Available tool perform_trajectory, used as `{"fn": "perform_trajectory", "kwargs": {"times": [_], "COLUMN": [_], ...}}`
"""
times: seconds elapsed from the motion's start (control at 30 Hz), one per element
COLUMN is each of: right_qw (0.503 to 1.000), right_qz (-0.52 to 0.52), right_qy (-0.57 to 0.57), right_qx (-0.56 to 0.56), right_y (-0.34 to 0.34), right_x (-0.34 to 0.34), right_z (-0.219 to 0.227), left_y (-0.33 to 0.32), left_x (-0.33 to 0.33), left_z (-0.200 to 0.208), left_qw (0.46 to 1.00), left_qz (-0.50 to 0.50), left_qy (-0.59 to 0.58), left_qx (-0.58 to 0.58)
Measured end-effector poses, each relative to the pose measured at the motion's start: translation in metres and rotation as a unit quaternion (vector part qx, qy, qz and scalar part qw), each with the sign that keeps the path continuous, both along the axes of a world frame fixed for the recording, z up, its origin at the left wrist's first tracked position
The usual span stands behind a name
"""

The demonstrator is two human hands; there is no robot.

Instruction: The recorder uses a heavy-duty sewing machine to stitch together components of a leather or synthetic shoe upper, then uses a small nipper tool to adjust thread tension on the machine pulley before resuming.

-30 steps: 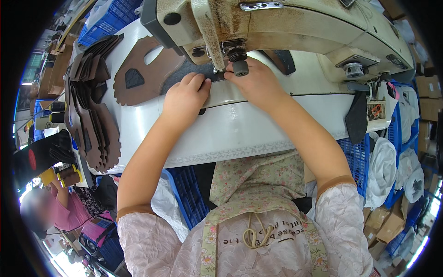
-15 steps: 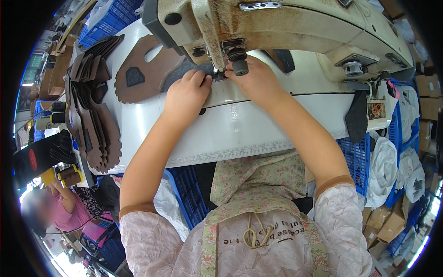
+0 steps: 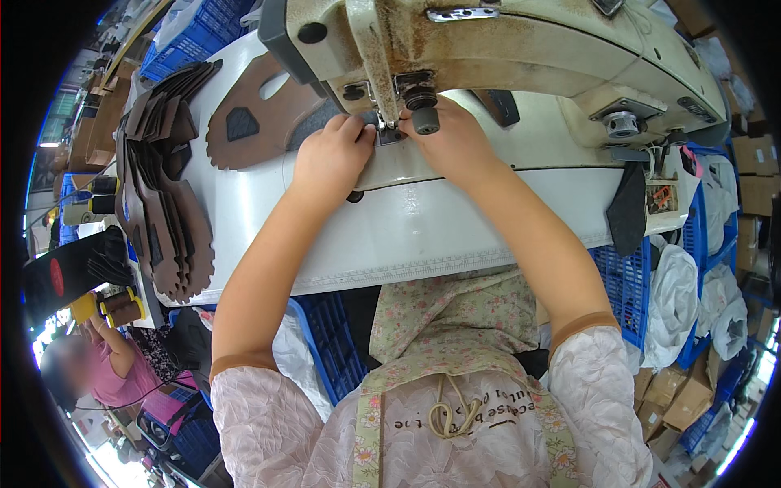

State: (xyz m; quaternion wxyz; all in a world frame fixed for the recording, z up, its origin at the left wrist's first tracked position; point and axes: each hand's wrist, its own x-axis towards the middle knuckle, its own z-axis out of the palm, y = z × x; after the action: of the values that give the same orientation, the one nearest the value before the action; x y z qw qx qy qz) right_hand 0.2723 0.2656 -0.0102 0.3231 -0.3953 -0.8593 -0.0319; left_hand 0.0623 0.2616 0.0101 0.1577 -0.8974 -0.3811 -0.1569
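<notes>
A sewing machine point(image 3: 521, 49) reaches over the white table, its needle and presser foot point(image 3: 389, 130) coming down between my hands. Under it lies a brown leather piece point(image 3: 272, 146) with a toothed edge, an oval hole and a dark patch; its grey side strip runs to the foot, and another part shows beyond my right hand. My left hand point(image 3: 332, 159) has its fingers curled down on the piece just left of the foot. Close to the needle on the right, my right hand point(image 3: 451, 142) pinches the work, its fingertips partly hidden by the machine's dark knob.
A stack of brown leather pieces point(image 3: 167, 195) stands on the table's left side. A dark scrap point(image 3: 626, 210) hangs at the right edge. Blue crates point(image 3: 325, 350) and white bags point(image 3: 674, 293) sit below and beside the table. A person in pink point(image 3: 126, 370) is at lower left.
The leather piece has turned slightly, its left end shifting away from me and a little right. Both hands stay beside the needle.
</notes>
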Motion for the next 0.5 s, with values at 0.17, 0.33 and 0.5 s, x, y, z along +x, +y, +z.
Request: {"fn": "perform_trajectory", "kwargs": {"times": [0.17, 0.33, 0.5], "right_qw": [1.000, 0.999, 0.997], "right_qz": [-0.017, -0.029, -0.034], "right_qy": [0.014, 0.017, 0.019], "right_qx": [0.000, -0.027, -0.072], "right_y": [0.0028, 0.0015, 0.0002], "right_x": [0.0008, -0.0001, 0.0007], "right_z": [-0.0059, -0.0048, -0.0021], "left_y": [0.0030, 0.0011, 0.0005], "left_x": [0.0010, 0.0010, 0.0002], "left_z": [0.0003, 0.0017, 0.0024], "left_qw": [0.999, 0.999, 0.999], "left_qz": [0.019, 0.027, 0.018], "left_qy": [0.003, 0.011, 0.011], "left_qx": [-0.028, -0.039, -0.034]}}
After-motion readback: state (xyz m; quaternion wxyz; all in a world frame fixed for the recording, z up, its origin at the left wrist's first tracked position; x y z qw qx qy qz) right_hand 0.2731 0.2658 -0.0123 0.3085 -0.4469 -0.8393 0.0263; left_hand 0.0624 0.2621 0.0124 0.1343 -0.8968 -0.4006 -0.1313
